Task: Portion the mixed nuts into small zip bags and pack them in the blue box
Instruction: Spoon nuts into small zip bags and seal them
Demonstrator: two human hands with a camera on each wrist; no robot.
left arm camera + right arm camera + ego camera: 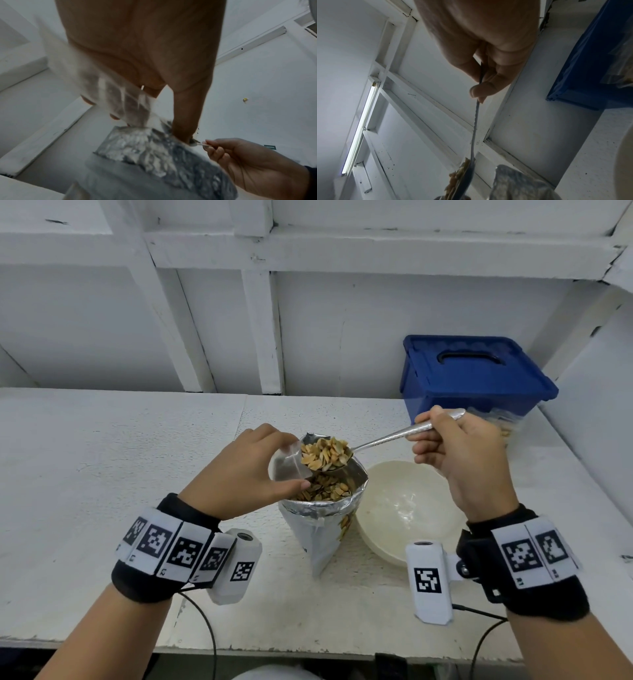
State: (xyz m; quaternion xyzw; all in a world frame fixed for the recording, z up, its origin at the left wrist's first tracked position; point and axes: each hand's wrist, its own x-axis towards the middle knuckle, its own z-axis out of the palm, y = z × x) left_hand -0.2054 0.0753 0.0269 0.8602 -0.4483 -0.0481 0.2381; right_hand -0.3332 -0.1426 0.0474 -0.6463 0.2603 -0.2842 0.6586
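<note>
A foil-lined bag of mixed nuts (322,529) stands open on the table (102,460). My left hand (246,474) holds a small clear zip bag (289,465) open just above the nut bag's mouth; the zip bag (120,94) shows blurred under my fingers in the left wrist view. My right hand (459,453) grips the handle of a metal spoon (380,441) heaped with nuts (323,453), its bowl at the zip bag's opening. In the right wrist view the spoon (475,121) runs down from my fingers to the nuts (458,174).
An empty cream bowl (407,508) sits right of the nut bag. The blue box (472,371), lid closed, stands at the back right against the wall, with a clear bag of nuts (507,426) in front of it. White panelled walls close the back and right.
</note>
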